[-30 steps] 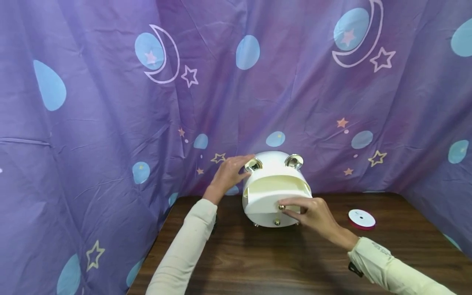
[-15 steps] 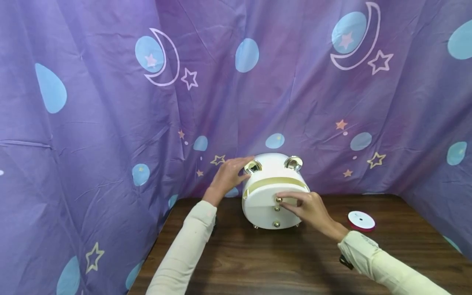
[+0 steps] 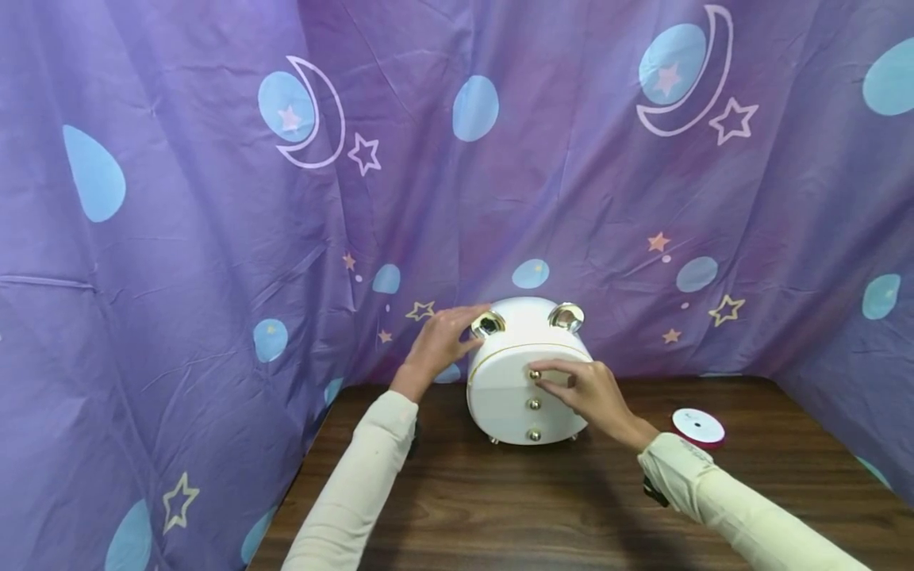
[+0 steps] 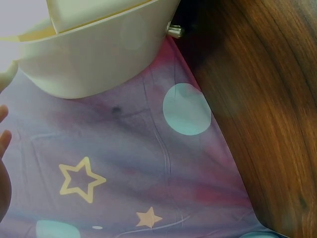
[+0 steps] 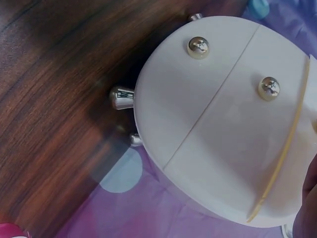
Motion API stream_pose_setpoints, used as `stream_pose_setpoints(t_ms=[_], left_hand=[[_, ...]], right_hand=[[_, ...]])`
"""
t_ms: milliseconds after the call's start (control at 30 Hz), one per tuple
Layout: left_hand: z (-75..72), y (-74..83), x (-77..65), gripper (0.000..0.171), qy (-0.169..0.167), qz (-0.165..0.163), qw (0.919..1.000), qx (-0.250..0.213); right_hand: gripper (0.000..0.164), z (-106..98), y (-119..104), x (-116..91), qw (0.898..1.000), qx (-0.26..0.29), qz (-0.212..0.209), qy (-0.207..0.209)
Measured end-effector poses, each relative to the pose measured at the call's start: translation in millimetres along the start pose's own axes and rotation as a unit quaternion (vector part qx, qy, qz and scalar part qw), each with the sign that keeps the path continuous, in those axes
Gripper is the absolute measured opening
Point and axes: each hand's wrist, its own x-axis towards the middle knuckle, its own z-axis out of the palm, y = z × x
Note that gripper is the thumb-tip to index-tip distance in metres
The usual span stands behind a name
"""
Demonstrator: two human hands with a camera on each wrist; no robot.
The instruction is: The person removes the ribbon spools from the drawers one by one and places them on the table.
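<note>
A rounded white drawer box [image 3: 524, 323] with gold ears stands on the table against the cloth. My left hand [image 3: 444, 339] holds it by the gold left ear [image 3: 489, 323], thumb below and fingers above. With thumb and index finger, my right hand [image 3: 598, 398] pinches the gold knob [image 3: 535, 374] of the top drawer [image 3: 500, 373]. That drawer sits almost flush; a thin yellowish edge shows along it in the right wrist view. Below are a middle knob [image 5: 269, 88] and a bottom knob [image 5: 198, 47]. Only some left fingers [image 4: 4, 141] show in the left wrist view.
A white-faced spool with a red rim [image 3: 698, 427] lies on the dark wooden table [image 3: 500, 507] to the right. A purple cloth [image 3: 407, 198] with moons and stars hangs behind and along the sides. Small metallic feet [image 4: 174, 30] support the box.
My right hand has pushed the top drawer back into the box by its knob, covering the open compartment and uncovering the middle knob. My left hand has stayed at the ear.
</note>
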Motion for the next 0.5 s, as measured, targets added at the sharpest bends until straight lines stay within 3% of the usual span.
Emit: stream_pose_setpoints(t_ms=[500], left_hand=[[1.0,2.0,-0.7,0.068,-0.004,-0.018,0.9998,-0.01]], right_hand=[[0.039,3.7,3.0,1.9,1.0,-0.018,0.004,0.0]])
